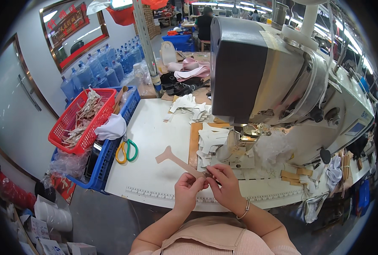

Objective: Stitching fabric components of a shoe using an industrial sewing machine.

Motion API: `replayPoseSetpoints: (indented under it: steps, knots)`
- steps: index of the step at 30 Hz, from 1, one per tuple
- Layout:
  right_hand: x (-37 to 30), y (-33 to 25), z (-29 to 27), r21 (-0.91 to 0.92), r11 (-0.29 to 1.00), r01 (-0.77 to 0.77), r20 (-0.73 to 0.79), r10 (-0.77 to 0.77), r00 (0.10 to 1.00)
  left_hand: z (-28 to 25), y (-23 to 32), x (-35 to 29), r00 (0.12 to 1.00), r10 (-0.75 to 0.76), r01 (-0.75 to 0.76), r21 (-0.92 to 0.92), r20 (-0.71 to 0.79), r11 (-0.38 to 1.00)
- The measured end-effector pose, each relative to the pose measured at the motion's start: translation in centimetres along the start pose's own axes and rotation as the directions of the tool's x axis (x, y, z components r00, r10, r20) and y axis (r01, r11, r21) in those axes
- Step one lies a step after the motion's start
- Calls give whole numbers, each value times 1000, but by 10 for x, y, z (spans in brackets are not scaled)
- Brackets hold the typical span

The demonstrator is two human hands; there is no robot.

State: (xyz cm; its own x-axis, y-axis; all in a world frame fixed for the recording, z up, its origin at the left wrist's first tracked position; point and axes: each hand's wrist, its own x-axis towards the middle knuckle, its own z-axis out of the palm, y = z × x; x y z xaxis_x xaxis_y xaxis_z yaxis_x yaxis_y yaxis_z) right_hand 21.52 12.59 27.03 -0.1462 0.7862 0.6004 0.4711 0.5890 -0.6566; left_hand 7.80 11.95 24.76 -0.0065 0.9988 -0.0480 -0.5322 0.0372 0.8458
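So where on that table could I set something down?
Bare tabletop shows between the scissors and the far white cutouts, and from the tan Y-shaped piece down to the ruler. Beside the sewing machine, the nearer cutouts crowd it.

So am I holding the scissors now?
No, the scissors lie on the white tabletop, while your left hand and right hand hold the tan piece.

The single fisheye view looks from head height down and forward over the table (155, 127), the hands (226, 187) close below, the machine (293, 76) near at right.
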Motion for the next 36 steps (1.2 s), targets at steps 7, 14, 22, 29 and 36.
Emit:
replayPoseSetpoints:
  steps: [7,14,22,29,36]
  knots:
    - [-6,15,11,357,894,-270,50,271,961,-3,1,3,996,-82,85,-112,35,990]
    - [3,4,-3,280,947,-157,-34,173,984,-6,-7,0,996,-88,83,-143,-26,986]
    - [-5,10,-13,-72,993,95,56,-91,994,-6,-1,0,995,-101,99,-147,-5,984]
    - [-6,5,-10,-89,994,67,11,-66,998,0,-2,-4,995,-99,101,-136,20,986]
    - [-6,3,-6,-25,999,-39,-31,39,999,3,-7,-7,993,-117,119,-133,28,984]
